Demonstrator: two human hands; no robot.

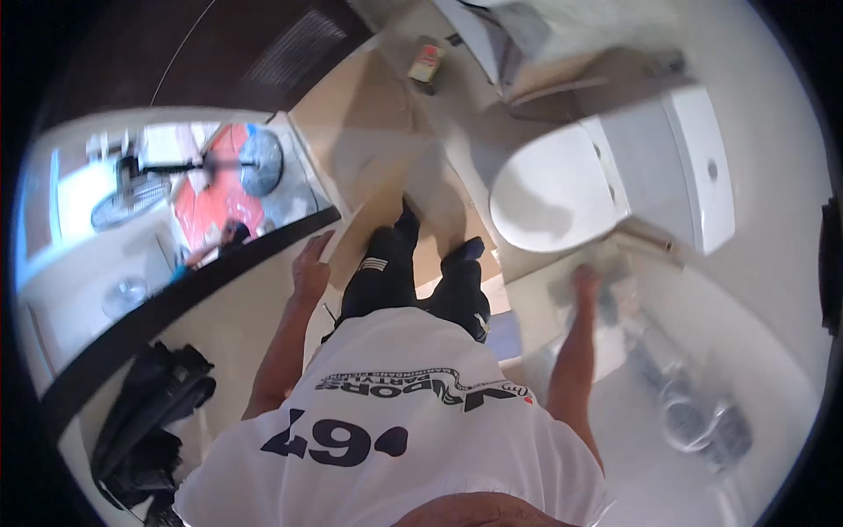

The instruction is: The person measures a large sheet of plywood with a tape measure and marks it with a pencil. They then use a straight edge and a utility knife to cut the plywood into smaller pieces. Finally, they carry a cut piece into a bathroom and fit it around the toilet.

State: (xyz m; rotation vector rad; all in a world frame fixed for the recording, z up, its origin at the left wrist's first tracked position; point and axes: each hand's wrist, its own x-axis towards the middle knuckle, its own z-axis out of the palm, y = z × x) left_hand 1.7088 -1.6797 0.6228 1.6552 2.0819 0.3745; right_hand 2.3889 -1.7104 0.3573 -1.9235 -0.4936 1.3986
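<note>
My left hand is held out beside the dark edge of an opening on my left. Its fingers are stretched, and nothing shows in them. On the other side, my right hand reaches forward to a pale, partly see-through item near the toilet. Motion blurs this hand, so its fingers and any hold on the item cannot be made out. The white toilet stands ahead to the right with its lid down.
Brown cardboard covers floor around my feet. A small yellow and red pack lies farther ahead. Black cloth or a bag hangs at left. Grey slipper-like shapes are at right. Through the opening stands a fan.
</note>
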